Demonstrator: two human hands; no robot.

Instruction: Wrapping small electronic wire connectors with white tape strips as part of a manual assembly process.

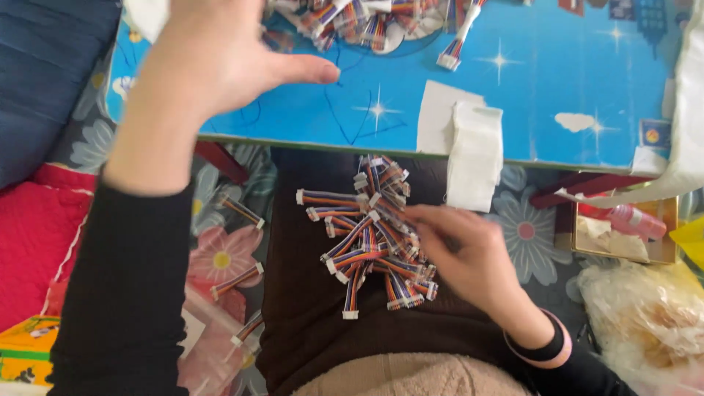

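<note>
A pile of short multicoloured ribbon cables with white plug ends (370, 235) lies on my dark brown lap. My right hand (466, 253) rests on the pile's right side, fingers touching the cables. My left hand (220, 55) is raised over the blue table (557, 81), fingers spread, thumb pointing right, holding nothing I can see. More of the same cables (367, 22) are heaped at the table's far edge, just beyond the left hand. One single cable (456, 44) lies apart on the table.
A folded white cloth (473, 150) hangs over the table's near edge. Loose cables (238, 279) lie on a flowered mat at the left. A clear plastic bag (645, 315) and a box with a pink bottle (634, 220) sit at the right. Red fabric (37, 242) lies far left.
</note>
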